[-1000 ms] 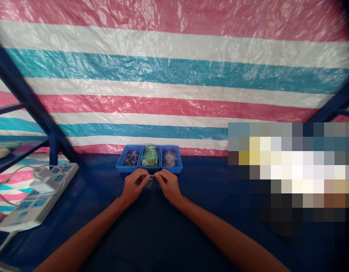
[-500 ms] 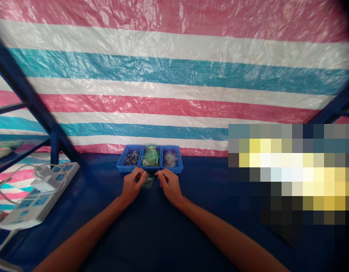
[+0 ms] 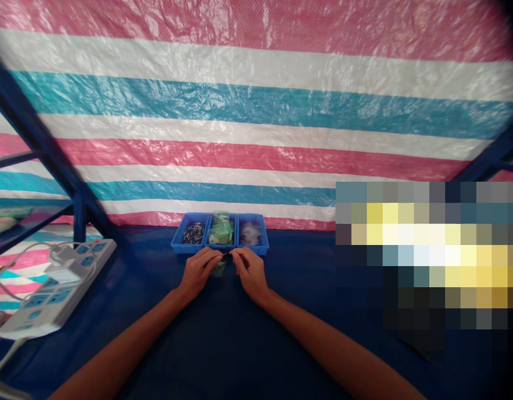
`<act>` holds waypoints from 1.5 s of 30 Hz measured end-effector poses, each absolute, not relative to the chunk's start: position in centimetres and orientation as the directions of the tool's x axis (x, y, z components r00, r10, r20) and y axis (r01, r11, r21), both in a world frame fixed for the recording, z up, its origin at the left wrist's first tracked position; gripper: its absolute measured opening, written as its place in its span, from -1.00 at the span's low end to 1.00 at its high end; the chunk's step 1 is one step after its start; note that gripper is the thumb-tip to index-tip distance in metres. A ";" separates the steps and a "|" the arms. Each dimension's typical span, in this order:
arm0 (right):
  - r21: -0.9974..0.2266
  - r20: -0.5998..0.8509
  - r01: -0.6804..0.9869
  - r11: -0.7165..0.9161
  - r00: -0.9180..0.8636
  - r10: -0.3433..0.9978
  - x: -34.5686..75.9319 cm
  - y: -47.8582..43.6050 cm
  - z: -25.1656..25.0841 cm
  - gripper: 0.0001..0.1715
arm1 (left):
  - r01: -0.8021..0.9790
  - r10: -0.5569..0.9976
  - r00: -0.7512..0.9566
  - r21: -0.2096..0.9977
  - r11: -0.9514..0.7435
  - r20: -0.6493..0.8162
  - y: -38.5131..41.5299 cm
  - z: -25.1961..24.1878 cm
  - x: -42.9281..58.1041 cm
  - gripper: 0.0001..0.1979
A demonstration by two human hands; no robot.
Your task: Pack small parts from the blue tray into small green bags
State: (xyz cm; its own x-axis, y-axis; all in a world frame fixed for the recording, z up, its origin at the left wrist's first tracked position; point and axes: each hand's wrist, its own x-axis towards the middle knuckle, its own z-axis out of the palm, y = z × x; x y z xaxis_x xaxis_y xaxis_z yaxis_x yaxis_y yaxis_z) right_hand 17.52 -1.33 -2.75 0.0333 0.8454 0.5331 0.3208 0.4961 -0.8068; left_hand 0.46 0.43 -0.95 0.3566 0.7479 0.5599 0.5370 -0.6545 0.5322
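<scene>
My left hand (image 3: 201, 269) is closed in a pinch at the upper edge of a small clear plastic bag (image 3: 217, 270), which shows below its fingertips. What lies in the bag is too small and dark to name. Facing it, my right hand (image 3: 249, 272) also has thumb and forefinger pressed together. A tiny dark sliver shows in the narrow gap between the two hands' fingertips; I cannot make out what it is. Just beyond the hands stands a blue divided tray (image 3: 189, 248). Small dark and silvery pin-like pieces (image 3: 194, 233) fill its left compartment.
Green-tinted packets (image 3: 221, 230) fill the tray's middle compartment, and clear whitish pieces (image 3: 250, 233) lie in the right one. A white power strip (image 3: 59, 291) with cables is on the dark blue tabletop (image 3: 223, 344) at left. Striped sheeting (image 3: 256, 116) hangs behind. A pixelated patch covers the right side.
The fingers of my left hand have stretched rightward, closer to my right fingertips, and now cover more of the bag's top. My right hand has hardly moved.
</scene>
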 end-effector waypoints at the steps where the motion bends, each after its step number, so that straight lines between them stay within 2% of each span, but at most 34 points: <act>1: -0.810 0.529 0.316 0.494 0.030 0.848 17.5 -1.3 -2.8 -0.69 | 0.530 0.748 0.352 0.539 -0.654 0.562 0.5 -1.0 0.4 -0.77; 8: -0.805 0.528 0.325 0.496 0.011 0.849 17.4 -1.2 -3.0 -0.70 | 0.521 0.752 0.240 0.573 -0.633 0.614 0.6 -1.0 0.2 -0.82; 16: -0.797 0.532 0.329 0.506 -0.014 0.847 17.5 -1.4 -2.7 -0.70 | 0.525 0.748 0.282 0.556 -0.645 0.601 0.5 -1.0 0.2 -0.82; 35: -0.757 0.563 0.313 0.574 -0.133 0.815 17.4 -1.2 -3.2 -0.82 | 0.605 0.813 0.175 0.590 -0.534 0.556 0.6 -1.4 0.4 -0.81; 45: -0.777 0.546 0.343 0.528 -0.050 0.836 17.4 -1.3 -2.8 -0.79 | 0.542 0.784 0.187 0.604 -0.585 0.592 0.3 -1.5 0.2 -0.83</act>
State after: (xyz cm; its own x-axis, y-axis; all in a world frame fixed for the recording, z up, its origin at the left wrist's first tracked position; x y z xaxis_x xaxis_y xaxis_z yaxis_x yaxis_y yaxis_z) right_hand 17.38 -1.30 -2.85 -0.0497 0.8362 0.5461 0.3429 0.5278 -0.7770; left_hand 0.21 0.33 -1.46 0.1870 0.7842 0.5917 0.5418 -0.5848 0.6038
